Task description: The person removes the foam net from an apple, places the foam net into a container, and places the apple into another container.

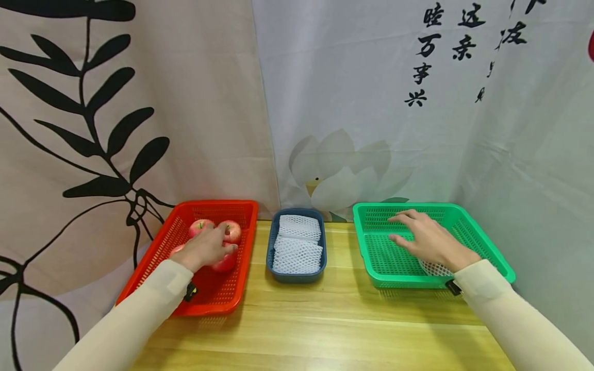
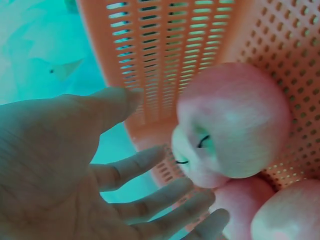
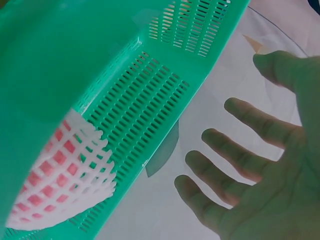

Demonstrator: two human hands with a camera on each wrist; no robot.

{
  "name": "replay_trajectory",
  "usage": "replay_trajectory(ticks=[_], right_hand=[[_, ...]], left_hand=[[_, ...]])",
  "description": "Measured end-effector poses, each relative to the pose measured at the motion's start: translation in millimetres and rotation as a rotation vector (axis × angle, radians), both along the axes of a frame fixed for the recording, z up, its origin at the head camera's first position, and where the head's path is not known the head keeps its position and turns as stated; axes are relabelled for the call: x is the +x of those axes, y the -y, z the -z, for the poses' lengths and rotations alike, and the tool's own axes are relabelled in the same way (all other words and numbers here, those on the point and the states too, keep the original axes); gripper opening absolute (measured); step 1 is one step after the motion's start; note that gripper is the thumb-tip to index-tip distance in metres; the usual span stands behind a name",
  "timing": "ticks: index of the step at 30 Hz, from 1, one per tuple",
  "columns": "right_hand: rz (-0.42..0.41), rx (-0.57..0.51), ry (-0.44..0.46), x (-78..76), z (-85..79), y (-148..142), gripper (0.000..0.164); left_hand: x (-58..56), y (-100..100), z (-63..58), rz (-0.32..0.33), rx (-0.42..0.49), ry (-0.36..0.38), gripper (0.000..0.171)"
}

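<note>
Over the red basket point(image 1: 211, 296) at the left hovers my left hand point(image 1: 209, 248), fingers spread and apart. Several red apples lie in that basket; the hand covers part of them in the head view. The left wrist view shows a nearby apple point(image 2: 235, 122) beyond the fingertips, which hold nothing. My right hand point(image 1: 429, 242) is held above the green basket point(image 1: 394, 281) at the right, its fingers stretched and its palm empty. In the green basket an apple in a white foam net point(image 3: 67, 175) lies at the near side, partly hidden by the right hand and wrist.
Between the two baskets stands a small dark blue tray point(image 1: 295, 278) with white foam nets point(image 1: 298, 252) stacked in it. All three containers stand on a wooden table point(image 1: 301, 324). A printed curtain point(image 1: 218, 103) hangs close behind them and along the sides.
</note>
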State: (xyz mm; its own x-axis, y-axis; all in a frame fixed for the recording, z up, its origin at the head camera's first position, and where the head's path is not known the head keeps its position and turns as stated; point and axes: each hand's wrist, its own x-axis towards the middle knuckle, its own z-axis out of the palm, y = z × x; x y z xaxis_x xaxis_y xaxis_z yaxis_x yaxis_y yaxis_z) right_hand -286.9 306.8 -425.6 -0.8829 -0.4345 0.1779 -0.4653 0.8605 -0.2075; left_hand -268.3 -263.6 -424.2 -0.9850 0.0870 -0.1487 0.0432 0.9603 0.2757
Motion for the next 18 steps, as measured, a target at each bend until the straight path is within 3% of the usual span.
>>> replay_trajectory(ticks=[7,18], right_hand=[[0.014,-0.007,0.016,-2.5,-2.3,-5.1,0.053],[0.019,-0.003,0.028,-6.2,-3.9,-9.5,0.054]], left_hand=[[8.1,-10.4,-10.4,0.009,-0.009,-0.120,0.073],[28.7,-45.2,-24.5,0.074,0.041,-0.305,0.046]])
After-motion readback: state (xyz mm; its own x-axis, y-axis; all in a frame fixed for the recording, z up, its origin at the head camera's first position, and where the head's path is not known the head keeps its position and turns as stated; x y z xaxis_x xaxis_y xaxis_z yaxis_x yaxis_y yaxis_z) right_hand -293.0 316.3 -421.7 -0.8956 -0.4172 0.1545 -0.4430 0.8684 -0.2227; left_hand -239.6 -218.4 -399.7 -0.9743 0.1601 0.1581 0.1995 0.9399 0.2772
